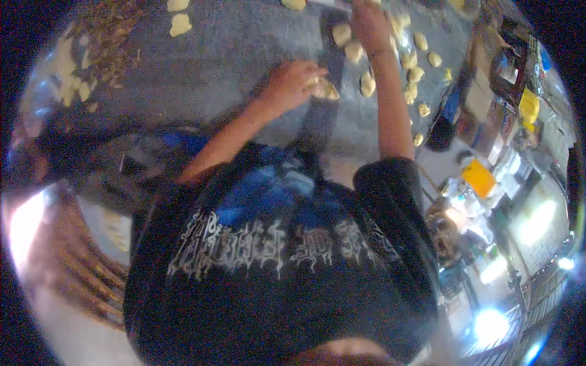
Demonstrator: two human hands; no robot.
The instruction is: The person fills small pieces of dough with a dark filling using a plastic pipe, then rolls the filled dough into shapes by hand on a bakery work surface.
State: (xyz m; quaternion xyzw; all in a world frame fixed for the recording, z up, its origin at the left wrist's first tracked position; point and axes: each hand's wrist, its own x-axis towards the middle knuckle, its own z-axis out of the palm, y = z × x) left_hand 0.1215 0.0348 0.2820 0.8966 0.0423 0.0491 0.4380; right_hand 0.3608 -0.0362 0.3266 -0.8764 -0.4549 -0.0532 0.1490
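My left hand (pixel 293 83) is over the middle of the grey work surface (pixel 226 73). Its fingers are closed on a soft-looking pale yellow dough piece (pixel 325 89), which pokes out past the fingertips. Farther forward and to the right, my right hand (pixel 371 27) reaches to the top edge of the picture. Blur and the picture's rim hide its fingers. Just left of it runs a pale, straight strip (pixel 329 5); whether the hand holds this is unclear. Several similar pale pieces (pixel 354 52) lie around the right forearm.
Brown flaky scraps (pixel 110 36) cover the far left of the surface, beside more pale pieces (pixel 76 88). Two lumps (pixel 180 24) lie at the upper left. Right of the surface are boxes (pixel 479 100) and an orange-yellow object (pixel 479 177). A brown slatted object (pixel 85 262) stands lower left.
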